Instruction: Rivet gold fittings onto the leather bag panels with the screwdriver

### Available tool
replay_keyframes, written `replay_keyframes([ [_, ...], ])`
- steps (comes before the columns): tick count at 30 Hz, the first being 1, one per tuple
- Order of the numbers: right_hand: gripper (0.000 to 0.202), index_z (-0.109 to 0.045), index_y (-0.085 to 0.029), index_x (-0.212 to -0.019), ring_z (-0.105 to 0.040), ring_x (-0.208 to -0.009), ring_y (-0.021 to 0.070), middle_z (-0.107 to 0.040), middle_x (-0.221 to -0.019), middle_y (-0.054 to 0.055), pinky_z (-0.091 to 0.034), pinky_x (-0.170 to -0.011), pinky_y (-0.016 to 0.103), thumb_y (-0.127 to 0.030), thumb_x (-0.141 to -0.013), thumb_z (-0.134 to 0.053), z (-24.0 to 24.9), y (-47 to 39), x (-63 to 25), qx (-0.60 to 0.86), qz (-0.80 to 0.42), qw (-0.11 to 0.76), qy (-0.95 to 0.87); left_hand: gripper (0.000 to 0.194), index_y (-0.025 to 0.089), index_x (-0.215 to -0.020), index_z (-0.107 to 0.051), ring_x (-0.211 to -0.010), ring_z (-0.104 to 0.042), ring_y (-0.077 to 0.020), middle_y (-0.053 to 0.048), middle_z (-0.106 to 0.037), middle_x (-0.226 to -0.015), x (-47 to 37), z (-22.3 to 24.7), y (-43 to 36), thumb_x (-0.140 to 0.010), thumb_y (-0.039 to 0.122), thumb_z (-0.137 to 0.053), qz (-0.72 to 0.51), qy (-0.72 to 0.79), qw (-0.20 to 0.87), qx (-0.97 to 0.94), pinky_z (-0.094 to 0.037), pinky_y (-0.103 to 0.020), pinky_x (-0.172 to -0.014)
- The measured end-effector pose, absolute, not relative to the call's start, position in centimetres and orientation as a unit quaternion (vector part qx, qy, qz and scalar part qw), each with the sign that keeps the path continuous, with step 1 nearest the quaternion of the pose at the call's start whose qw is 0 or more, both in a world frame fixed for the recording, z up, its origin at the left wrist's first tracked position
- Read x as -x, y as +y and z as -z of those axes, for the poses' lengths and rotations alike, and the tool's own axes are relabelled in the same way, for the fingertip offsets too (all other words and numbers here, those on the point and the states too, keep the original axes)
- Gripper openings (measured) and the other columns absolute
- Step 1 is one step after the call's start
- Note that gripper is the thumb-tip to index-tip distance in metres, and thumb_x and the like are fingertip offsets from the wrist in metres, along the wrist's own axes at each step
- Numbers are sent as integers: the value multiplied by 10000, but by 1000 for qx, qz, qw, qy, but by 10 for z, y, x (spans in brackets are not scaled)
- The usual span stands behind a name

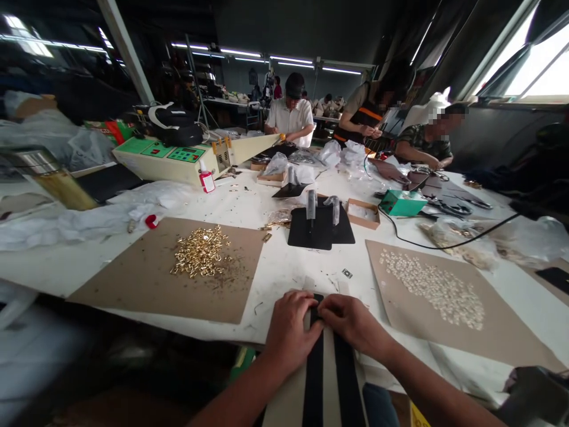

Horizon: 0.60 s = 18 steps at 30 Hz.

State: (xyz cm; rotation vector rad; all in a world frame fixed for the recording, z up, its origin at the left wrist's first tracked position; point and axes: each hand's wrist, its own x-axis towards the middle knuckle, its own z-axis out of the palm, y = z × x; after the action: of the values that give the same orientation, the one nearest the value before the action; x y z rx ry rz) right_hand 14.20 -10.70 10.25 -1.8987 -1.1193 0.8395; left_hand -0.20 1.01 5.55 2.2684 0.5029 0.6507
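A long beige piece with two black strips runs from the table's front edge down toward my lap. Around the top end of the left black strip, my left hand has its fingers and thumb closed on the strip. My right hand is pinched at the same end, its fingertips almost touching the left ones; whatever is between them is too small to make out. Gold metal hardware lies heaped on a brown sheet to the left. Many small pale pieces are spread over another brown sheet at the right.
Black flat pieces with plastic-wrapped parts lie ahead, beside a small cardboard box. A green box trails a black cable. A cream machine, a red-and-white bottle and a jar stand left. Several people work beyond.
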Motion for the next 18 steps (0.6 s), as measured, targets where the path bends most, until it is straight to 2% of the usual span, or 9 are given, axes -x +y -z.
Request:
replay_keyframes([
  [3, 127, -720, -204, -823, -633, -759, 177, -721, -811, -5, -427, -691, 279, -263, -869, -617, -95, -99, -143, 767, -305, 332, -457, 337, 227, -1091, -706, -1237, -623, -326, -80, -728, -1224, 1, -54, 11, -788, 105, -791, -251, 192, 357, -879, -485, -551, -1064],
  [9, 124, -709, -214, -771, -597, -685, 166, -691, -720, -17, -385, -628, 276, -229, -838, -606, -91, -96, -150, 804, -281, 271, -448, 379, 227, -1109, -699, -1240, -617, -324, -72, -720, -1231, 2, -54, 11, -769, 98, -807, -248, 187, 358, -880, -489, -550, -1058],
  [18, 71, -707, -213, -769, -579, -657, 164, -677, -691, -9, -393, -603, 270, -222, -809, -648, -89, -87, -161, 799, -295, 267, -451, 383, 233, -1112, -687, -1241, -622, -326, -71, -723, -1232, 1, -56, 12, -774, 150, -847, -248, 184, 348, -885, -500, -554, -1062],
])
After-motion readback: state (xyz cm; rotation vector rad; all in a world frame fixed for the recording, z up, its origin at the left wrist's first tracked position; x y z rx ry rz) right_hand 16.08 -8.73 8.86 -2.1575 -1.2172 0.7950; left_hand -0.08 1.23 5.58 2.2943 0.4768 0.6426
